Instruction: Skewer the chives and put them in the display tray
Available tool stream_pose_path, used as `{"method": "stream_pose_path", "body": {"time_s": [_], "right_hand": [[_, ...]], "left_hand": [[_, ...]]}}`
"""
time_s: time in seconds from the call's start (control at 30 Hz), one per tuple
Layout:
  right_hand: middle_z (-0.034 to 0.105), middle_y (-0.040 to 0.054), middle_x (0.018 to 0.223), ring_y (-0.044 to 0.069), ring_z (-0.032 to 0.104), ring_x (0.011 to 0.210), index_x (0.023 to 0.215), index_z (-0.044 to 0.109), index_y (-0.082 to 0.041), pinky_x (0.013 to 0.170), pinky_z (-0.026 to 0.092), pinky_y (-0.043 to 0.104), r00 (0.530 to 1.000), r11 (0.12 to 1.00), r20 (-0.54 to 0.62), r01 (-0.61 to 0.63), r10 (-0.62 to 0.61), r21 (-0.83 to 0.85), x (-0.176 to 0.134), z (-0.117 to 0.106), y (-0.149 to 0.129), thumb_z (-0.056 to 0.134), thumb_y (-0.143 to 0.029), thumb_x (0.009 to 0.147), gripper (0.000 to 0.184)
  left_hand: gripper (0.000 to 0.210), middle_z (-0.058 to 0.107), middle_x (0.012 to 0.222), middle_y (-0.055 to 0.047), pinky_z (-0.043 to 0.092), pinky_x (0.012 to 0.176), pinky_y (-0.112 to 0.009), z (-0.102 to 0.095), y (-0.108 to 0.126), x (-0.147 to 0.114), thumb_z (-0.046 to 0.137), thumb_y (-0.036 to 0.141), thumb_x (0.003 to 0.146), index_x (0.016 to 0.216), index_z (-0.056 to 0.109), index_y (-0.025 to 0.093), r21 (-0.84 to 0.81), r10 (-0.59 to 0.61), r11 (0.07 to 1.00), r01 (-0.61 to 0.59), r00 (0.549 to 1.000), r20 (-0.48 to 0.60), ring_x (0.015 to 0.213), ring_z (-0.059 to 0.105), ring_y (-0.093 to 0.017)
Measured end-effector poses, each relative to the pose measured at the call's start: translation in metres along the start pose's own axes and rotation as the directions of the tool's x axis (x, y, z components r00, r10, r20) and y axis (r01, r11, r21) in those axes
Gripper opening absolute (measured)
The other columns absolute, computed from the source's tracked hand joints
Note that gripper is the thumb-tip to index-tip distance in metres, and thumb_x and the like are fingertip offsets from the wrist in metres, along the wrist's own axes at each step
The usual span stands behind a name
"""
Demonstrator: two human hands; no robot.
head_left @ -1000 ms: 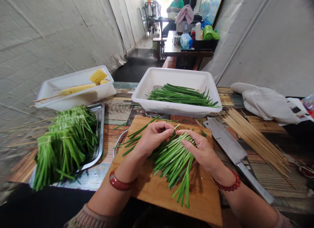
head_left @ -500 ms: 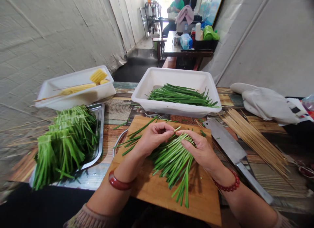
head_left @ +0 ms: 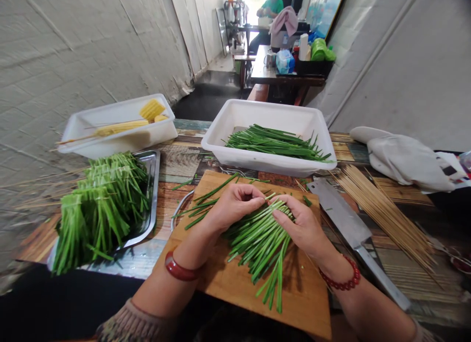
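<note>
A bunch of green garlic chives lies fanned across a wooden cutting board, pale cut ends away from me. My right hand grips it near those ends, thumb on top. Close beside, my left hand is closed in a pinch, its fingertips almost meeting the right hand's. What the pinch holds is too small to make out. Loose chives lie at the board's left. A cleaver rests to its right, alongside a pile of bamboo skewers.
Beyond the board stands a white tub of chives. At left, a metal tray bears skewered chives, and behind it another white tub holds yellow skewered food. A grey-white cloth item lies right. Far back sits a person in green.
The view has shifted slightly, so the surroundings appear a little farther right. Both hands keep nearly the same pose at the chive ends; the bunch stays in place.
</note>
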State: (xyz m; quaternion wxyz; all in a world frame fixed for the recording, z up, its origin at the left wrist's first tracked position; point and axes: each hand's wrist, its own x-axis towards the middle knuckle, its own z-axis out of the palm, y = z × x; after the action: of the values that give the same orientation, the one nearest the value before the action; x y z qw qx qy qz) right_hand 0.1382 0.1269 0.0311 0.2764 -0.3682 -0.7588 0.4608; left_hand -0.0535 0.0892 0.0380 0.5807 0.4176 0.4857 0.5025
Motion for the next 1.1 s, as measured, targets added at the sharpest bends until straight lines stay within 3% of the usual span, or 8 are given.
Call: {"method": "stream_pose_path", "body": {"time_s": [0.23, 0.5, 0.57, 0.67, 0.73, 0.83, 1.0, 1.1], "right_hand": [[0.066, 0.0077, 0.122, 0.02, 0.063, 0.108, 0.126, 0.053, -0.022, 0.094, 0.05, 0.034, 0.999, 0.998, -0.029, 0.017, -0.015, 0.067, -0.001, 0.004, 0.003, 0.059, -0.027, 0.089, 0.038], [0.066, 0.0055, 0.107, 0.02, 0.064, 0.101, 0.113, 0.056, -0.023, 0.088, 0.051, 0.032, 0.999, 0.999, -0.031, 0.016, -0.015, 0.029, -0.003, 0.003, 0.008, 0.058, -0.028, 0.09, 0.024], [0.065, 0.0041, 0.1, 0.019, 0.064, 0.095, 0.11, 0.056, -0.023, 0.083, 0.051, 0.03, 1.0, 1.0, -0.008, 0.011, -0.011, 0.017, -0.004, 0.0, 0.007, 0.058, -0.029, 0.09, 0.02], [0.063, 0.0027, 0.095, 0.018, 0.062, 0.088, 0.107, 0.056, -0.023, 0.079, 0.05, 0.029, 0.996, 0.999, 0.087, 0.029, -0.028, -0.019, -0.005, -0.009, 0.002, 0.056, -0.028, 0.091, 0.016], [0.062, 0.0024, 0.092, 0.017, 0.061, 0.086, 0.105, 0.056, -0.023, 0.078, 0.05, 0.028, 0.988, 0.997, 0.147, 0.058, -0.051, -0.043, -0.006, -0.015, -0.002, 0.056, -0.027, 0.091, 0.015], [0.062, 0.0025, 0.091, 0.018, 0.06, 0.086, 0.106, 0.056, -0.023, 0.077, 0.049, 0.028, 0.974, 0.996, 0.216, 0.077, -0.066, -0.045, -0.007, -0.021, -0.002, 0.056, -0.026, 0.091, 0.015], [0.062, 0.002, 0.088, 0.018, 0.061, 0.08, 0.108, 0.057, -0.024, 0.071, 0.05, 0.027, 0.954, 0.997, 0.293, 0.073, -0.06, -0.035, -0.009, -0.028, 0.001, 0.06, -0.028, 0.09, 0.018], [0.063, 0.0019, 0.086, 0.017, 0.061, 0.076, 0.106, 0.059, -0.023, 0.067, 0.05, 0.027, 0.949, 0.998, 0.308, 0.068, -0.062, -0.01, -0.009, -0.03, 0.0, 0.063, -0.029, 0.088, 0.019]], "left_hand": [[0.03, 0.064, 0.069, -0.003, 0.039, 0.06, -0.023, 0.001, -0.003, 0.002, 0.076, 0.041, 0.072, 0.07, 0.069, 0.012, 0.073, 0.031, 0.997, -0.032, 0.999, 0.02, 0.063, 0.053, -0.011], [0.029, 0.061, 0.068, -0.001, 0.039, 0.06, -0.022, -0.002, -0.001, 0.003, 0.066, 0.041, 0.081, 0.072, 0.068, 0.013, 0.204, 0.088, 0.972, -0.119, 0.984, 0.154, 0.064, 0.05, -0.011], [0.03, 0.065, 0.073, -0.003, 0.041, 0.061, -0.023, -0.006, -0.001, 0.003, 0.062, 0.041, 0.085, 0.079, 0.07, 0.013, 0.221, 0.075, 0.969, -0.106, 0.987, 0.142, 0.066, 0.054, -0.012], [0.028, 0.07, 0.079, -0.005, 0.045, 0.066, -0.024, -0.012, -0.003, 0.004, 0.058, 0.038, 0.089, 0.085, 0.071, 0.014, 0.296, 0.132, 0.945, -0.136, 0.991, 0.032, 0.071, 0.059, -0.015], [0.024, 0.07, 0.078, -0.005, 0.045, 0.068, -0.025, -0.016, -0.007, 0.007, 0.059, 0.033, 0.088, 0.083, 0.072, 0.014, 0.409, 0.207, 0.895, -0.176, 0.978, -0.034, 0.072, 0.059, -0.016], [0.015, 0.069, 0.077, -0.005, 0.042, 0.068, -0.026, -0.018, -0.013, 0.011, 0.062, 0.025, 0.085, 0.08, 0.073, 0.016, 0.616, 0.266, 0.762, -0.2, 0.964, -0.017, 0.075, 0.059, -0.017], [0.003, 0.065, 0.073, -0.002, 0.036, 0.064, -0.027, -0.015, -0.017, 0.013, 0.069, 0.02, 0.079, 0.077, 0.07, 0.018, 0.807, 0.17, 0.564, -0.173, 0.981, 0.091, 0.07, 0.056, -0.017], [0.012, 0.064, 0.076, -0.002, 0.035, 0.063, -0.027, -0.011, -0.016, 0.012, 0.076, 0.025, 0.074, 0.077, 0.066, 0.018, 0.85, 0.157, 0.491, -0.193, 0.979, 0.132, 0.072, 0.055, -0.018]]}}
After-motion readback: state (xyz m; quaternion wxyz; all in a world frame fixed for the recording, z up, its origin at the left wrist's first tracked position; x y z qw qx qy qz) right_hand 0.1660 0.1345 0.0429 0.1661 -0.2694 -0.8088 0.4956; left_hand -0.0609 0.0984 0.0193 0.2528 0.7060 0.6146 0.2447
